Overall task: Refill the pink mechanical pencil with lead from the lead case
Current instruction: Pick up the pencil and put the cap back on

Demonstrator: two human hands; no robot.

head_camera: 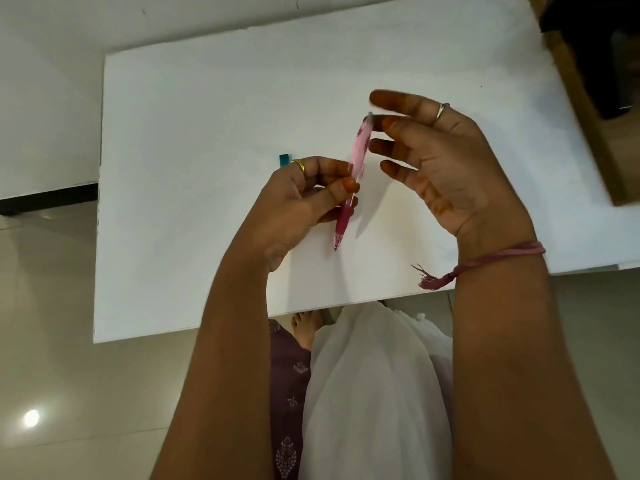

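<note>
The pink mechanical pencil (353, 168) is held above the white table (207, 168), tip pointing down toward me and cap end pointing away. My left hand (298, 202) grips its barrel between thumb and fingers just above the darker pink grip. My right hand (440, 161) is at the cap end, thumb and a fingertip touching the top of the pencil, the other fingers spread. It is blurred, and I cannot tell whether it pinches the cap or a lead. A small teal object (284, 160), possibly the lead case, lies on the table behind my left hand, mostly hidden.
The table's near edge runs just below my wrists, with tiled floor (52, 341) to the left. A wooden piece of furniture (588, 116) stands past the table's right edge. A pink thread band (485, 261) circles my right wrist.
</note>
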